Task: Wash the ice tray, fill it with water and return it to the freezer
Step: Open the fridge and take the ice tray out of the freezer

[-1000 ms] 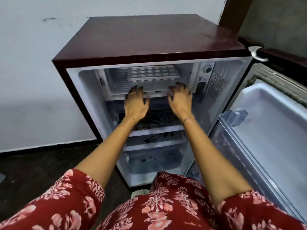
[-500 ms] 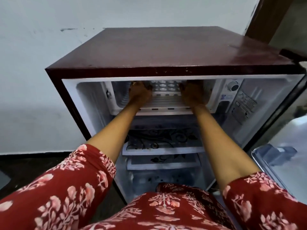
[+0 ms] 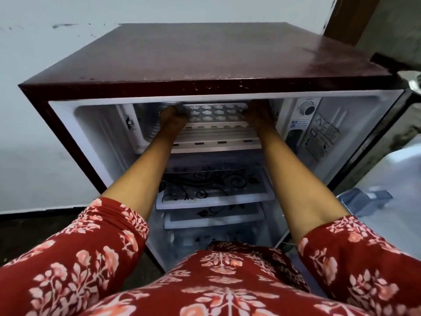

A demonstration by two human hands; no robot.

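At centre we note a glass shelf [image 3: 216, 190] with black scrollwork, a second shelf [image 3: 214, 216] below it. At far right a thermostat dial [image 3: 307, 109] sits above a label [image 3: 323, 137].

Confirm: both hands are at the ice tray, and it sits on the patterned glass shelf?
No. The head view shows the ice tray, with the left hand and right hand at its ends, in the freezer at the top, not on the patterned shelf.

tray [image 3: 215, 112]: white, many small cells, level, cells up | place: inside freezer [image 3: 216, 139], over its ribbed floor | freezer: white, front open | hold: left hand [image 3: 172, 117] and right hand [image 3: 258, 117] grip tray ends
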